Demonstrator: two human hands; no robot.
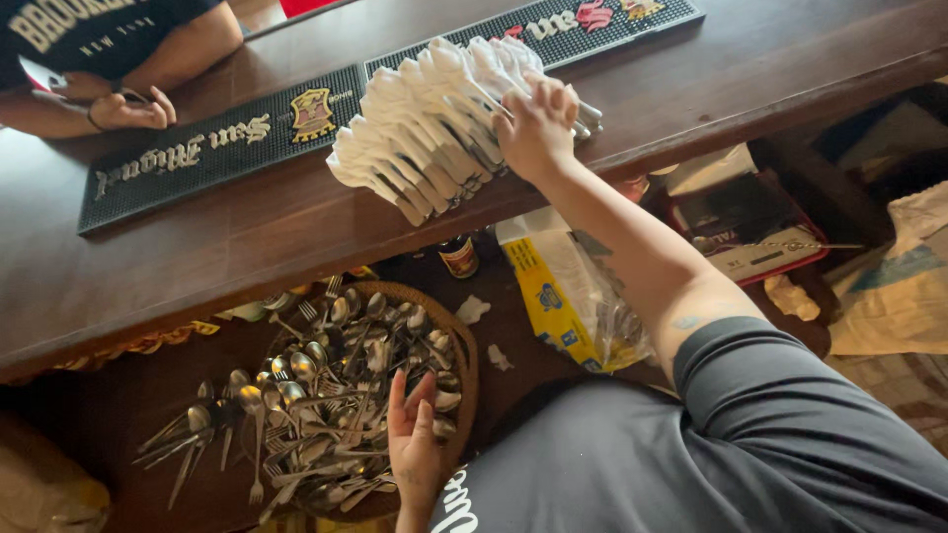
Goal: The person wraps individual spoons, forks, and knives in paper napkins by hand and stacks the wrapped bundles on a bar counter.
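L hand [413, 434] sat nearest, at about 6 o'clock, palm up w/ fingers loosely spread, hovering over the right edge of a round wicker basket [464, 355]. Nothing pinched in it. Basket was heaped w/ loose spoons and forks [326, 395], some spilling out toward 8 o'clock onto the lower shelf. Just past it, approx 3 o'clock of the basket, lay a clear plastic bag w/ yellow print [558, 296], and a small brown bottle [458, 257] stood at the shelf's back.

Further out, R hand [538, 123] reached up to 12 o'clock, fingers curled down on the top of a fanned stack of napkin-wrapped cutlery rolls [425, 128] on the dark wood counter [247, 237]. Whether it gripped one roll or just pressed on them, can't tell. Stack lay across two black rubber bar mats [188, 153]. At far 10 o'clock another person's hand [133, 109] rested on the counter.
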